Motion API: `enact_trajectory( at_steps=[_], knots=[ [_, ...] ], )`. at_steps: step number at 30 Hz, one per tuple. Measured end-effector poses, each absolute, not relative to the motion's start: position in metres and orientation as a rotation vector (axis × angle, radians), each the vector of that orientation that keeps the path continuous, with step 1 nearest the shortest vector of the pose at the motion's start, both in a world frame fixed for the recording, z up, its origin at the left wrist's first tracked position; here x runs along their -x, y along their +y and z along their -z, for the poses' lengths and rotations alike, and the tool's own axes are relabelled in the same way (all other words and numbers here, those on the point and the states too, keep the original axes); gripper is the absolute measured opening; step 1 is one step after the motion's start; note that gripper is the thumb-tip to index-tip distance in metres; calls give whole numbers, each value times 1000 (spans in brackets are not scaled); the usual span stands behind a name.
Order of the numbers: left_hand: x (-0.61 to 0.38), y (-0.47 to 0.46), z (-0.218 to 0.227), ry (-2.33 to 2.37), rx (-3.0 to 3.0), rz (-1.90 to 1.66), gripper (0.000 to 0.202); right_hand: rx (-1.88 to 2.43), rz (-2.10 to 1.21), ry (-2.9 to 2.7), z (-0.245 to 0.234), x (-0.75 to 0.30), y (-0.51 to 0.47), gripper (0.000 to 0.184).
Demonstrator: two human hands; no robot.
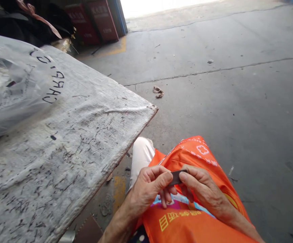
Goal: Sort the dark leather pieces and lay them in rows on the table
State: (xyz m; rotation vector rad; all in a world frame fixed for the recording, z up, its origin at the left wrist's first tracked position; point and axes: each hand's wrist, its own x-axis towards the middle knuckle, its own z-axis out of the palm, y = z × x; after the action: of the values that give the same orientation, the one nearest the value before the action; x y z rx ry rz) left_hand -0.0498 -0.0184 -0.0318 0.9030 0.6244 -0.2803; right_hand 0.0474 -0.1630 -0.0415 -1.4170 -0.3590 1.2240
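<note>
Pinched by left hand [150, 184] and right hand [203, 185], the strip [175, 178] could drop onto the apron [199, 226] if both loosen.

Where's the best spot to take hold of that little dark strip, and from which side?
Probably at its two short ends, reaching in from left and right with thumb and fingers pinching. The dark strip looks flat and elongated, running roughly crosswise; the left grip and right grip have its ends, leaving the middle exposed.
</note>
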Motion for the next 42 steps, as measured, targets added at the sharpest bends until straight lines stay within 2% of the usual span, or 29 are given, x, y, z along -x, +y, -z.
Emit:
enact_trajectory(
  at_steps=[8, 15, 21, 27, 35, 42],
  knots=[
    [73, -30, 16, 686, -1059, 131, 37, 1295, -1257, -376, 41, -34, -158, 44],
    [95, -34, 6, 663, -1006, 14, 57, 1234, -1305, -439, 35, -22, -153, 43],
    [109, -37, 3, 780, -1080, -15, 41, 1309, -1297, -534, 34, -12, -151, 45],
    [117, -33, 8, 789, -1040, -8, 39, 1250, -1266, -490, 34, -11, -148, 59],
    [113, -25, 19, 695, -1082, 19, 36, 1464, -1188, -509, 23, -11, -145, 46],
    [114, -21, 24, 692, -1132, 24, 37, 1428, -1267, -379, 27, -10, -139, 39]
  ],
)
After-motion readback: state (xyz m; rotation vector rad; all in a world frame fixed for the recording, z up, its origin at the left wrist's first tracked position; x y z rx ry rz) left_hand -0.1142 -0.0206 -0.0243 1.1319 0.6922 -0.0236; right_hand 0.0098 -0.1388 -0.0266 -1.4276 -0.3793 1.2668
